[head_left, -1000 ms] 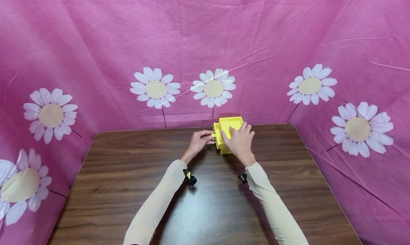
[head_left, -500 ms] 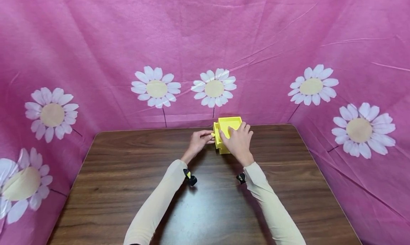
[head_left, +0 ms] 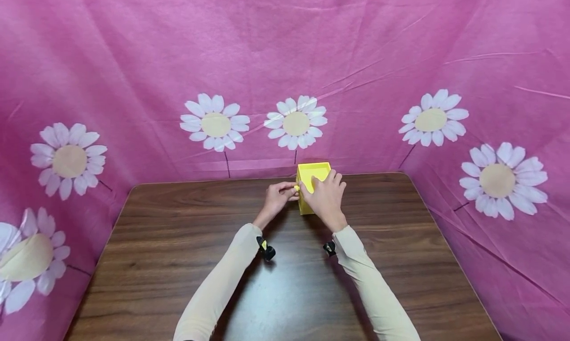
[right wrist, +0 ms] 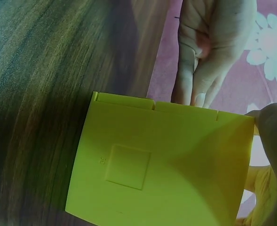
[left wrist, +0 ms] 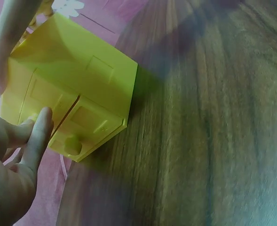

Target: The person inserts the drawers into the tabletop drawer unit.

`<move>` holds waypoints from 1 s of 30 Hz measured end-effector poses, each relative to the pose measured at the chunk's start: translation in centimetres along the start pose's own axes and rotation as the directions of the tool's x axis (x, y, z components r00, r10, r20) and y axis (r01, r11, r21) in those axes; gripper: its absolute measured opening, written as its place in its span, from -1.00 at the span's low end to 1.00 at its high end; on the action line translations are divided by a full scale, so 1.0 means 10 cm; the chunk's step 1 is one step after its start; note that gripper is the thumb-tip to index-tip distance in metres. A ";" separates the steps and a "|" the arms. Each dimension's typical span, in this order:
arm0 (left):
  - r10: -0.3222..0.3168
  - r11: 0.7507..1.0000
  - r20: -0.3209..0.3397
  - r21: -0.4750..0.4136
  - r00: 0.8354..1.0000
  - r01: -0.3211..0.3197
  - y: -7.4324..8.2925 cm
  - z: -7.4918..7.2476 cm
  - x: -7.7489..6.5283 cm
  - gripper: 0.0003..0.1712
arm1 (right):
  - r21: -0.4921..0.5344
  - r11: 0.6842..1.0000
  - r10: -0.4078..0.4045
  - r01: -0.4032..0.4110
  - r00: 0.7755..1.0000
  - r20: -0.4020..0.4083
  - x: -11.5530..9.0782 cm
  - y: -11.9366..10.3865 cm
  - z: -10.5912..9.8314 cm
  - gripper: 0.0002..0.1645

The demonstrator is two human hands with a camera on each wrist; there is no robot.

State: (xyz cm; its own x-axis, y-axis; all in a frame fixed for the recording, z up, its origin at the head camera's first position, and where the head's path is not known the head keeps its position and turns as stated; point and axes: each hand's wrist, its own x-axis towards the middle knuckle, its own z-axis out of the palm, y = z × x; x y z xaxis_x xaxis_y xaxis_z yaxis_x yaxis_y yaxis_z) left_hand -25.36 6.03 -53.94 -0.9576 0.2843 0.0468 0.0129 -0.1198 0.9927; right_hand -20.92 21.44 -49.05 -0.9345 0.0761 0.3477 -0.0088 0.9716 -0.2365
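Observation:
A small yellow drawer box [head_left: 307, 202] stands at the far edge of the table, its two drawers facing left. My left hand [head_left: 275, 198] pinches the knob [head_left: 296, 188] of the upper drawer [left wrist: 46, 96] between thumb and fingers, which largely cover it in the left wrist view. That drawer sits in line with the box front. The lower drawer [left wrist: 89, 117] is also in, its round knob [left wrist: 73, 145] untouched. My right hand [head_left: 327, 195] grips the box from above, thumb at the drawer-side top edge, fingers spread over the recessed top.
The brown wood-grain table [head_left: 285, 291] reaches toward me from the box. Right behind its far edge hangs a pink cloth [head_left: 356, 133] with white flowers, which also encloses both sides. Wrist cameras [head_left: 267, 252] are strapped on both sleeves.
The upper drawer stuck out to the left before and is now flush with the box. My right hand and the box body have shifted left; my left hand has barely moved.

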 end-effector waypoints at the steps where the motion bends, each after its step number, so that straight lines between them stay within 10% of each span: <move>1: -0.006 1.000 0.001 -0.006 1.000 0.006 0.00 0.00 0.00 -0.70 | -0.002 1.000 0.004 -0.004 1.000 -0.002 0.00 -0.01 0.00 -0.30; 30: -0.021 0.997 0.043 0.076 0.999 0.018 0.00 -0.07 0.01 -0.69 | 0.007 0.999 0.043 -0.043 0.999 0.012 -0.01 -0.04 0.03 -0.29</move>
State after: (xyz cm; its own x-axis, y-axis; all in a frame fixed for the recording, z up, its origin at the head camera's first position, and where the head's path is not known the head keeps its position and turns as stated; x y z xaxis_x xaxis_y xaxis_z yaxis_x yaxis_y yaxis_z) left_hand -25.64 5.37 -53.97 -0.9445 0.3270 0.0304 0.0175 -0.0421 0.9990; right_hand -20.97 20.97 -49.27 -0.9383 0.1154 0.3259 0.0292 0.9657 -0.2579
